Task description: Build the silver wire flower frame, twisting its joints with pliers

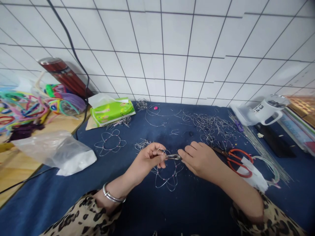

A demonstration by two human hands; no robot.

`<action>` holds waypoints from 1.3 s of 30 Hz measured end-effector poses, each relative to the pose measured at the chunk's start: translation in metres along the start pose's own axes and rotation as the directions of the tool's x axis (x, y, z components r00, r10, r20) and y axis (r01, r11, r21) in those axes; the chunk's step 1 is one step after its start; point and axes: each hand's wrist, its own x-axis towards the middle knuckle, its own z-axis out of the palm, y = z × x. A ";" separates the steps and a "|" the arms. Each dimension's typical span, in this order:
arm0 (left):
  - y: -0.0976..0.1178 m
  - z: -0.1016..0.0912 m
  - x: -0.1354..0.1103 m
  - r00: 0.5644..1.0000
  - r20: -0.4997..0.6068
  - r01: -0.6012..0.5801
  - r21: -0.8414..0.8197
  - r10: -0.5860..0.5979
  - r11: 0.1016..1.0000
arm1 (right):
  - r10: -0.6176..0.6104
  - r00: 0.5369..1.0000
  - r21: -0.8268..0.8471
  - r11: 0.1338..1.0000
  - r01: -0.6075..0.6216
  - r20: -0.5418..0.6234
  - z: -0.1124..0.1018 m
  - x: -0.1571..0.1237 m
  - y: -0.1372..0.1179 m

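Note:
My left hand (150, 156) is pinched on a thin silver wire flower frame (168, 177) with small pink beads, which lies on the dark blue cloth (157, 209). My right hand (199, 158) is closed round small metal pliers (173, 157), whose tip meets the wire between both hands. A finished wire flower (110, 142) lies to the left. Red-handled scissors (236, 160) rest just right of my right hand.
A heap of loose wire pieces (211, 126) lies behind the hands. A green tissue pack (112, 111), a clear plastic bag (55, 150), coloured pipe cleaners (24, 108) and a red flask (64, 77) sit left. A white mug (267, 109) and straight wires (265, 150) are right.

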 end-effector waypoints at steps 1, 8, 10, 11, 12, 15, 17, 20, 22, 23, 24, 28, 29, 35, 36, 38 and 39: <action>0.000 0.000 0.000 1.000 0.002 -0.003 -0.001 0.003 1.000 | 0.003 1.000 0.001 1.000 -0.003 0.008 0.000 0.000 0.000; -0.002 0.001 -0.001 0.999 -0.030 -0.033 -0.024 0.032 0.999 | 0.029 1.000 -0.023 0.999 -0.028 0.004 0.002 -0.002 -0.002; -0.003 0.002 -0.001 0.998 -0.052 -0.044 -0.024 0.043 0.999 | 0.041 0.999 -0.021 0.999 -0.041 -0.009 0.003 -0.002 -0.004; -0.003 0.003 -0.002 0.997 -0.064 -0.050 -0.021 0.049 0.999 | 0.050 0.999 -0.019 0.999 -0.050 -0.016 0.003 -0.002 -0.004; -0.003 0.003 -0.002 0.996 -0.076 -0.056 -0.015 0.055 0.998 | 0.058 0.998 -0.017 0.998 -0.059 -0.023 0.004 -0.001 -0.005; -0.003 0.005 -0.003 0.989 -0.127 -0.081 0.004 0.081 0.997 | 0.083 0.996 -0.011 0.996 -0.084 -0.033 0.006 -0.002 -0.007; -0.003 0.006 -0.003 0.983 -0.156 -0.098 0.014 0.099 0.995 | 0.101 0.994 -0.005 0.995 -0.101 -0.030 0.007 -0.002 -0.007; -0.003 0.006 -0.003 0.979 -0.169 -0.114 0.035 0.118 0.993 | 0.122 0.992 0.001 0.993 -0.122 -0.019 0.008 -0.002 -0.008; -0.003 0.006 -0.003 0.978 -0.165 -0.118 0.053 0.125 0.992 | 0.129 0.992 0.002 0.992 -0.129 -0.009 0.009 -0.002 -0.010; -0.004 0.006 -0.003 0.978 -0.163 -0.119 0.059 0.128 0.991 | 0.132 0.991 0.001 0.991 -0.132 -0.007 0.009 -0.002 -0.010; -0.004 0.005 -0.003 0.978 -0.163 -0.121 0.062 0.129 0.991 | 0.136 0.991 0.000 0.991 -0.136 -0.005 0.009 -0.002 -0.011; -0.006 0.005 -0.003 0.975 -0.175 -0.134 0.047 0.140 0.990 | 0.147 0.989 0.002 0.989 -0.147 0.002 0.009 -0.002 -0.014; -0.006 0.005 -0.003 0.974 -0.176 -0.136 0.042 0.141 0.990 | 0.149 0.989 0.004 0.989 -0.149 0.005 0.009 -0.002 -0.015; -0.009 0.002 -0.002 0.979 -0.157 -0.136 -0.003 0.134 0.991 | 0.173 0.984 0.030 0.984 -0.174 0.041 0.008 -0.003 -0.016; -0.010 0.002 -0.002 0.979 -0.154 -0.133 -0.013 0.130 0.991 | 0.176 0.983 0.040 0.983 -0.178 0.052 0.008 -0.003 -0.016; -0.011 0.001 -0.002 0.981 -0.151 -0.129 -0.023 0.124 0.991 | 0.184 0.980 0.063 0.980 -0.188 0.072 0.008 -0.003 -0.016; -0.011 0.001 -0.001 0.981 -0.151 -0.128 -0.024 0.123 0.992 | 0.185 0.979 0.076 0.979 -0.191 0.080 0.008 -0.003 -0.016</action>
